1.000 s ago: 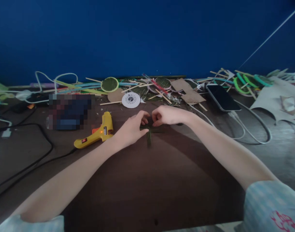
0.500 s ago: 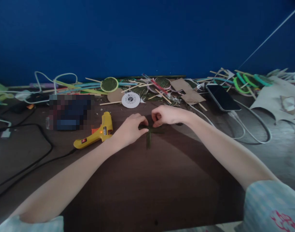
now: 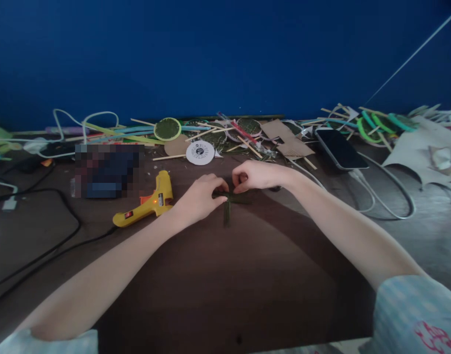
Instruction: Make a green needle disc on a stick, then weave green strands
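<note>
Thin green leaf strips (image 3: 227, 214) cross one another between my hands, with one bundle pointing toward me and another to the right. My left hand (image 3: 203, 196) pinches the strips on their left side between thumb and fingers. From the right, my right hand (image 3: 256, 176) has its thumb and forefinger closed at the upper strips; its fingertips partly hide what is in them. Left of my left hand lies a yellow hot glue gun (image 3: 161, 196) with an orange trigger and a small lit light.
Along the blue wall (image 3: 225, 59) lie sticks, cardboard pieces (image 3: 293, 142), a round green-woven disc (image 3: 167, 129) and a white printed disc (image 3: 200, 153). A phone (image 3: 341, 149) with a white cable is at right. Black cords (image 3: 75, 216) run across the left side of the table (image 3: 225, 285).
Almost nothing differs. The fingers of my left hand have shifted very slightly at the strips; my right hand stays in nearly the same place.
</note>
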Demonstrator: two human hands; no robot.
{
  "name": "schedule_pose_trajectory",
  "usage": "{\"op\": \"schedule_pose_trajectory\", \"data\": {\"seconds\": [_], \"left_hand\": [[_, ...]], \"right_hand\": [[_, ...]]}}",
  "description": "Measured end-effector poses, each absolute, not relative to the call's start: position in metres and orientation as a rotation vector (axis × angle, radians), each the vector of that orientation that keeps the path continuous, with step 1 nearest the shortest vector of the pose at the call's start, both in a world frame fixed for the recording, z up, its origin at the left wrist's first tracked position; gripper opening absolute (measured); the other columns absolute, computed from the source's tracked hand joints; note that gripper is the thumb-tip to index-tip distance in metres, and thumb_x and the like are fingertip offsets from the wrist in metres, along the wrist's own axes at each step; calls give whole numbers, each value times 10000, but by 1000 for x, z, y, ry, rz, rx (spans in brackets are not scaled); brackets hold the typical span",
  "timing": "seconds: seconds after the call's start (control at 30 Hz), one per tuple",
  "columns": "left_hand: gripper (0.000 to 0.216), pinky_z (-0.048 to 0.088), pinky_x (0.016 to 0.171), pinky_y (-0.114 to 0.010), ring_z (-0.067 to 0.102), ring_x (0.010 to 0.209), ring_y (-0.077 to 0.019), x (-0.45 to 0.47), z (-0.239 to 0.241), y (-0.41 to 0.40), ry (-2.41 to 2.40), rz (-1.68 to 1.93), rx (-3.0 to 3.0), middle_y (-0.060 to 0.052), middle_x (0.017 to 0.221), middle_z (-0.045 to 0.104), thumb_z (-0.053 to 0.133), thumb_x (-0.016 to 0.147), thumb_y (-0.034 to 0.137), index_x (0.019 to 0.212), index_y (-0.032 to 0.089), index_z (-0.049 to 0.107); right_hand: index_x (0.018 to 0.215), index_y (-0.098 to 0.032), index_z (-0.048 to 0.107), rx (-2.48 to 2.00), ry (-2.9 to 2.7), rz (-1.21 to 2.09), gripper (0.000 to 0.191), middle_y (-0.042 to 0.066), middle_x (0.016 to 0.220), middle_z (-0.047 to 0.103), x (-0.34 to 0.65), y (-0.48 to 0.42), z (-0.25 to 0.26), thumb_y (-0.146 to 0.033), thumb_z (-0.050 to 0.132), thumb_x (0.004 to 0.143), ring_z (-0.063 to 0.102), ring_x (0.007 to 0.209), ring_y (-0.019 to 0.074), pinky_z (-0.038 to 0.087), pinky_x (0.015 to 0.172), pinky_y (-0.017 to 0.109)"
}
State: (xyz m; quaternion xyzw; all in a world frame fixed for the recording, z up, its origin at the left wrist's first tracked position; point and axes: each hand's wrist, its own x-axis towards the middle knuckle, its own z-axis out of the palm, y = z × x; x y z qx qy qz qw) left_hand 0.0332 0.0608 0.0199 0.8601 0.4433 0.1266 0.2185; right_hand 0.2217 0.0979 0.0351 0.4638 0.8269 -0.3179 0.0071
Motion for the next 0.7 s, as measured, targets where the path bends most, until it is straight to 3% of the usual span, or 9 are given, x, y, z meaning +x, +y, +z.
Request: {"op": "schedule_pose_trajectory", "data": {"seconds": [0.47, 0.7], "left_hand": [[136, 422, 843, -325, 545, 913, -188, 30, 20, 64, 1198, 309, 2342, -20, 902, 577, 576, 772, 161, 903, 185, 605], [152, 423, 829, -315, 550, 900, -181, 30, 23, 65, 1190, 302, 2330, -14, 896, 596, 544, 771, 147, 897, 190, 617]], "right_hand": [[724, -185, 589, 1398, 2609, -986, 133, -6, 679, 558, 219, 96, 34, -294, 653, 684, 469, 586, 107, 299, 532, 242], [736, -184, 590, 1409, 2584, -989, 198, 0, 701, 577, 219, 94, 37, -367, 651, 689, 474, 583, 103, 293, 526, 235]]}}
